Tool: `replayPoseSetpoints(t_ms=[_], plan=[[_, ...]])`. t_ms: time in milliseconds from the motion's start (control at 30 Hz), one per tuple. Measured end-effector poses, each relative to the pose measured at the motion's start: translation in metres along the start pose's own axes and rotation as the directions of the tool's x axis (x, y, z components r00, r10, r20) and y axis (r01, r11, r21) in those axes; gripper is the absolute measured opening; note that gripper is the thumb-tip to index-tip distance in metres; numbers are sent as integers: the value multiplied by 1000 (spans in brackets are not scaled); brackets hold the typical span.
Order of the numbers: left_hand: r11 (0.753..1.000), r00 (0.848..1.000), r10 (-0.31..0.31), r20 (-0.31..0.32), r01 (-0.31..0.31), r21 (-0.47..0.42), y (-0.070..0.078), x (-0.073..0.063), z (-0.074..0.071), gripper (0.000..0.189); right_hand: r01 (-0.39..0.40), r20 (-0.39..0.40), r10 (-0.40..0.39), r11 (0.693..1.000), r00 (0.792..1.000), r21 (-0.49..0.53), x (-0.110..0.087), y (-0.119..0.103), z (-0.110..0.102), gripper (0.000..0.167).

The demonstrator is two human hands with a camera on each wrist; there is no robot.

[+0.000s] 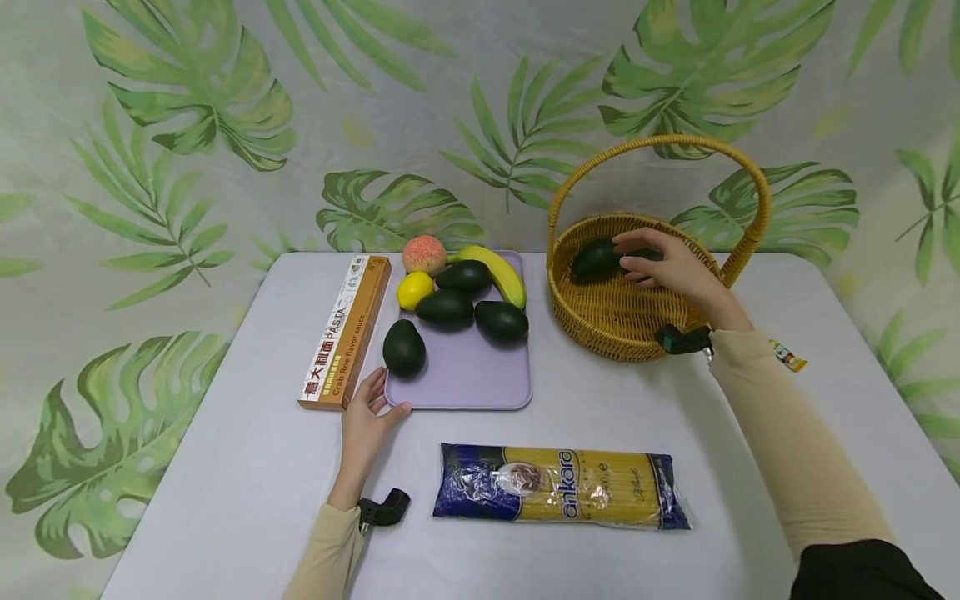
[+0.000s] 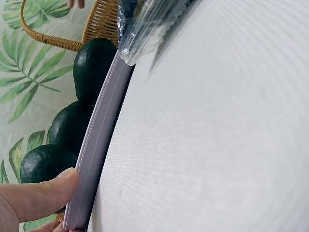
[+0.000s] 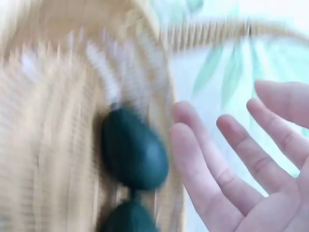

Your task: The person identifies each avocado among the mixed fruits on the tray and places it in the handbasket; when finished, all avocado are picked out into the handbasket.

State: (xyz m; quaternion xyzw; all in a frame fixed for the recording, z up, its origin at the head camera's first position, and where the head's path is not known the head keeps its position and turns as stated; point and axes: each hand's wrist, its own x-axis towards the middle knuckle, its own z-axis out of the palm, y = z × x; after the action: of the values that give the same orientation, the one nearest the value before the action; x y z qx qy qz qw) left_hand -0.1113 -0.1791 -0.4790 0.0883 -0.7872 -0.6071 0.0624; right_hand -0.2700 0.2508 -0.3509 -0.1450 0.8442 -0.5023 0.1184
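Note:
My left hand [image 1: 365, 425] holds the front left corner of a lilac tray [image 1: 465, 392], its thumb on the rim in the left wrist view. On the tray lie several dark green avocados [image 1: 405, 348], a yellow lemon [image 1: 415, 291], a banana [image 1: 501, 275] and a peach [image 1: 424, 254]. Over the wicker basket [image 1: 600, 329] hovers my right hand [image 1: 675, 271], fingers spread and holding nothing. Inside the basket are two avocados [image 3: 135, 150], one partly hidden behind the hand in the head view.
A pasta box [image 1: 347, 333] lies left of the tray. In front of tray and basket is a bag of spaghetti [image 1: 562, 487]. The basket's tall handle [image 1: 660, 142] arches above it. A small yellow packet [image 1: 787, 357] lies beside the right sleeve.

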Motion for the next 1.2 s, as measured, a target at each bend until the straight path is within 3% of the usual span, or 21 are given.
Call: replayPoseSetpoints(t_ms=[133, 267, 400, 500, 600, 767, 867, 1000, 1200], plan=[[1000, 1000, 2, 5, -2, 12, 11, -3, 0, 71, 86, 83, -89, 996, 993, 39, -1, -19, 30, 46], [1000, 1000, 10, 9, -10, 27, 25, -8, 0, 69, 154, 226, -166, 986, 960, 71, 5, -36, 65, 44], [1000, 1000, 8, 6, -8, 18, 16, -4, 0, 70, 201, 367, -219, 976, 904, 87, 15, -48, 105, 43], [1000, 1000, 11, 3, -11, 8, 1, 2, 1, 72, 213, 443, -234, 972, 865, 97, 24, -52, 133, 44], [1000, 1000, 8, -1, -8, 8, -1, 3, 1, 72, 229, 488, -241, 970, 839, 86, 33, -53, 158, 47], [1000, 1000, 9, -3, -9, 4, 0, 1, 1, 71, 305, 518, -266, 952, 813, 11, 48, -58, 193, 53], [1000, 1000, 9, -2, -9, 9, 0, 1, 0, 71, 340, 532, -274, 940, 801, -28, 54, -62, 210, 59], [1000, 1000, 7, -3, -7, 23, -1, 0, 0, 71, 364, 539, -261, 927, 801, -91, 60, -65, 232, 63], [999, 1000, -12, 2, 12, 35, -2, 1, -1, 72, 331, 508, -204, 928, 837, -172, 68, -68, 256, 67]])
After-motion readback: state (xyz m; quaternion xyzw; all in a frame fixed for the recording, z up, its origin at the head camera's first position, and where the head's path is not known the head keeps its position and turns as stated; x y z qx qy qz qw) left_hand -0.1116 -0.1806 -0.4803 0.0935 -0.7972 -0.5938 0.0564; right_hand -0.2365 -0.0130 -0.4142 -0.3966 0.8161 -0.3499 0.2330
